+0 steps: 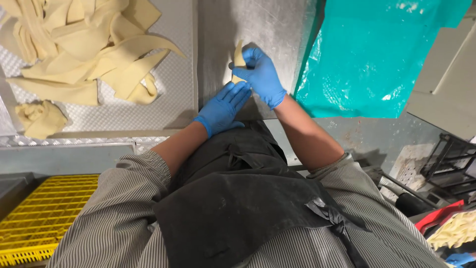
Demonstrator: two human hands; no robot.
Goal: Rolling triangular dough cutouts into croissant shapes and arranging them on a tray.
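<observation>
1. While the right hand (263,74) pinches it, the small dough piece (239,59) stands upright on the steel counter (277,30), its pale tip poking up above the blue-gloved fingers, near the middle of the view toward twelve o'clock.
2. The right grip is clenched around the dough piece, fingers curled over its right side.
3. The left hand (223,106) lies at about seven o'clock from the dough, flat and released, its fingertips touching the piece's lower end and the counter; it grasps nothing.
4. Judged from this pose, shaping goes best with a light right-hand pinch, so the soft strip is not squashed, and with the left palm kept flat as a steady guide at the base.
5. At ten o'clock, well apart, a heap of wide dough strips (84,44) rests on a dimpled metal tray (173,99), and a smaller crumpled dough lump (39,119) sits at nine o'clock.
6. At two o'clock a teal plastic sheet (372,54) covers the counter just beside the right forearm.
7. Nearer the body, a dark apron (238,208) hangs over a striped shirt; a yellow plastic crate (44,213) sits at eight o'clock.
8. At four o'clock a red tray of pale cut pieces (453,228) shows partly, with another blue-gloved hand (458,259) at the edge that belongs to someone else.
</observation>
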